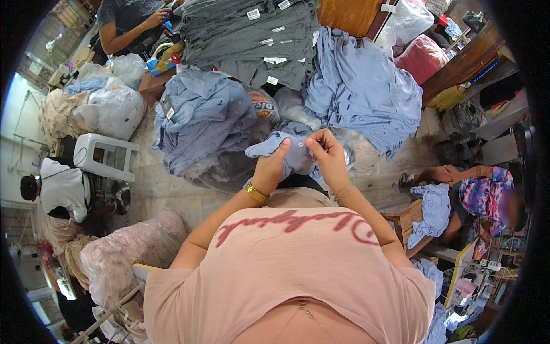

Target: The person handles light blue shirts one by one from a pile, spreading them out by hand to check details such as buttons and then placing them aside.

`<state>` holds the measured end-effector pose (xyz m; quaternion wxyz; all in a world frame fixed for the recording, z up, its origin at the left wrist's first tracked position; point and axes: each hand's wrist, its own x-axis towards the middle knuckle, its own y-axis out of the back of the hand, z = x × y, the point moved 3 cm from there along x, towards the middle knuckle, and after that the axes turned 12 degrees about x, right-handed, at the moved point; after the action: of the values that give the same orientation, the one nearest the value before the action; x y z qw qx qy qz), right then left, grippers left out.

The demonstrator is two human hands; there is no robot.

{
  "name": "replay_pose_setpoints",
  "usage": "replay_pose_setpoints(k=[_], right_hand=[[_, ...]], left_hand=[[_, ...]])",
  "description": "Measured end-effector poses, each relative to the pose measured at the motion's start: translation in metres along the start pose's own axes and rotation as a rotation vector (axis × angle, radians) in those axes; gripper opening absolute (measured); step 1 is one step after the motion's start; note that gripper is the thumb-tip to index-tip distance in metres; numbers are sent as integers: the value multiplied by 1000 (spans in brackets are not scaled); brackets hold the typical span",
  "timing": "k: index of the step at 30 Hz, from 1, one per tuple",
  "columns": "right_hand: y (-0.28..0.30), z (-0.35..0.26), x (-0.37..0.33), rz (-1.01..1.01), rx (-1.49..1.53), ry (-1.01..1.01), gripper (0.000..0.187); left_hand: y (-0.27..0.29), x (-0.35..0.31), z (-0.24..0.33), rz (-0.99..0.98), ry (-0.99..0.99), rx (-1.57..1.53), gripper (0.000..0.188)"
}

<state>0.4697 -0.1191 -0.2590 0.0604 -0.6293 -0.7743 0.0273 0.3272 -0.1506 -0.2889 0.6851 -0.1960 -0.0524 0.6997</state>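
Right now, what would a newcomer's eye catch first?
The blue garment at centre, with the left hand holding it and the right hand at its edge. Beyond it, top centre, the grey stack with white tags, between two blue heaps.

Matt cloth is seen in the held garment [296,153] and grey garment stack [240,49]; smooth plastic in the white stool [86,150]; glossy gold-toned metal in the wristwatch [256,194].

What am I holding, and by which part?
A blue garment: left hand grips its folds, right hand seems to pinch its edge beside the buttons.
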Motion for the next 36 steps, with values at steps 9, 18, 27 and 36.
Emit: replay_pose_setpoints(k=[9, 18, 27, 36], right_hand=[[8, -21, -21, -73, -652, 223, 22], [-1, -30, -16, -58, -776, 230, 20], [34, 9, -5, 180, -162, 76, 16], [0, 12, 1, 123, -15, 104, 17]], left_hand=[[-3, 3, 0, 45, 21, -29, 24], [-7, 7, -2, 30, -30, 95, 23], [-11, 5, -1, -139, 327, -308, 30], [13, -5, 6, -161, 272, -441, 31]])
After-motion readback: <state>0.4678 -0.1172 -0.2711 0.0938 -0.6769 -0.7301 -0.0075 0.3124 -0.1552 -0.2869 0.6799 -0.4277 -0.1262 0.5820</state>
